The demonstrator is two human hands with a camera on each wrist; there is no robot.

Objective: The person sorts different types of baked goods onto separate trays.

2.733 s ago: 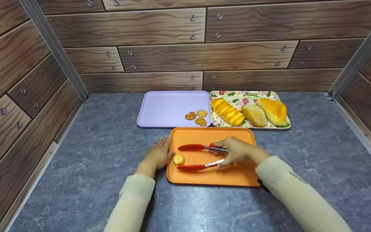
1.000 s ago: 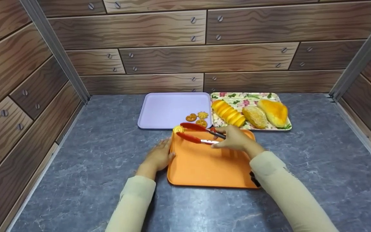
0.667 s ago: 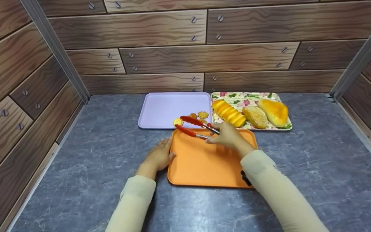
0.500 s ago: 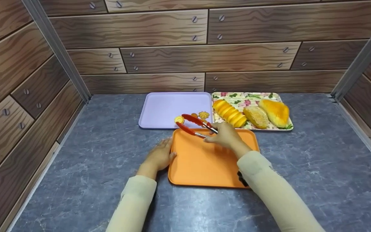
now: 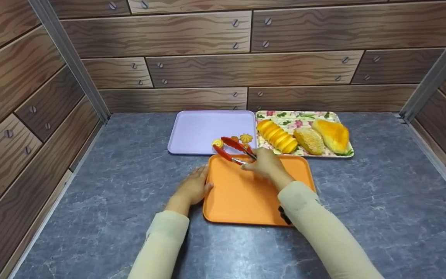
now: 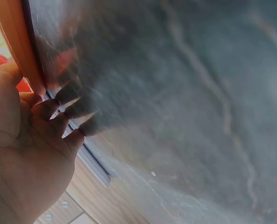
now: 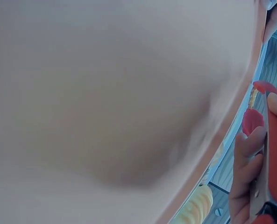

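My right hand (image 5: pixel 267 164) grips tongs with red tips (image 5: pixel 223 153), reaching over the back edge of the orange tray (image 5: pixel 242 201). At the tips is a round yellow swirl cookie (image 5: pixel 217 143), over the front of the purple tray (image 5: pixel 207 124). The right wrist view shows the cookie (image 7: pixel 253 98) between the two red tips, with my fingers (image 7: pixel 245 168) round the tongs (image 7: pixel 276 154). My left hand (image 5: pixel 192 186) rests at the orange tray's left edge, thumb by the rim and fingers extended on the table.
On the purple tray a star-shaped cookie (image 5: pixel 246 138) lies near brown pretzel cookies, partly hidden by the tongs. Beside it, a floral tray (image 5: pixel 345 153) bears a ridged loaf (image 5: pixel 277 136), a seeded roll (image 5: pixel 309 141) and a smooth golden bread (image 5: pixel 331 135). Wood-patterned walls (image 5: pixel 192 71) enclose the table.
My right hand has taken hold of the cookie with the tongs and carried it from the orange tray's left side up over the purple tray. My left hand has stayed put.
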